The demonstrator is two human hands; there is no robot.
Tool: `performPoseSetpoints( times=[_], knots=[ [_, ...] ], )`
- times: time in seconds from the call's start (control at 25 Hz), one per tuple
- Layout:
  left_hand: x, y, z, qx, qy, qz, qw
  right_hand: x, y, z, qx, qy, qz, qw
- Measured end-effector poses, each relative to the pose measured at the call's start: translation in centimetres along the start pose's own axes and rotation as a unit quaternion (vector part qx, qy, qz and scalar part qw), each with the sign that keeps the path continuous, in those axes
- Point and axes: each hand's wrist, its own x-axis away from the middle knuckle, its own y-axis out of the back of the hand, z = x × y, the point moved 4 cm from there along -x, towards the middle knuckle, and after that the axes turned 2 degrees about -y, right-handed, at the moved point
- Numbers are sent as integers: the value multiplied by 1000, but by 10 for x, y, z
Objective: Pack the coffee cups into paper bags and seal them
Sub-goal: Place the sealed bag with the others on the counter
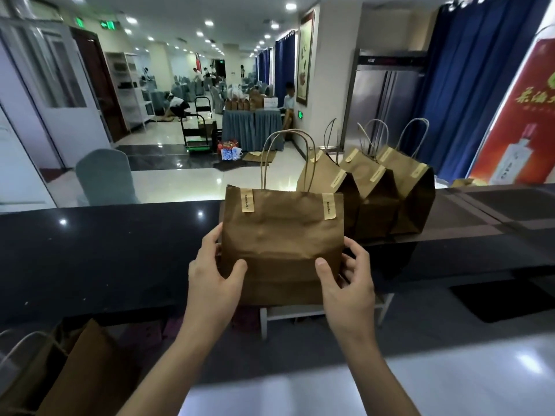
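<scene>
**Sealed paper bag: held at both lower sides above the counter**

The paper bag (282,235) is brown kraft, folded over at the top and closed with two pale tape strips (247,200); its twisted paper handles (288,157) stand up behind the fold. It sits upright at the near edge of the dark counter (105,250); whether its base rests on the counter or hangs just off it cannot be told. Three more sealed bags (378,187) stand in a row on the counter, just behind and to the right. Unfilled bags (75,370) lie at lower left.

Left hand (214,274): thumb on the front panel, fingers wrapped behind the left edge. Right hand (345,280): thumb on the front panel, fingers curled round the right edge. Both hold the bag low down.

Handling, as a judgement: the paper is thin and creases readily, and the cups inside are not visible and may tip. Support the bag low on both sides or under the base, keep it upright, and avoid squeezing the panels or stressing the taped fold.
</scene>
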Motion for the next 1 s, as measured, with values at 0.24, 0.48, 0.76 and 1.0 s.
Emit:
performPoseSetpoints(
  times=[0.24,0.48,0.76,1.0],
  knots=[
    [-47,-34,28,-13,41,26,999,-32,-14,-19,-19,-20,11,1000],
    [-87,-57,46,-33,60,34,997,-49,-27,-35,-32,-15,12,999],
    [-103,-79,50,-73,70,147,984,-41,-46,-39,17,-9,10,1000],
    [-85,-98,41,-16,36,220,975,-28,-75,-32,13,-1,101,995]
  ],
)
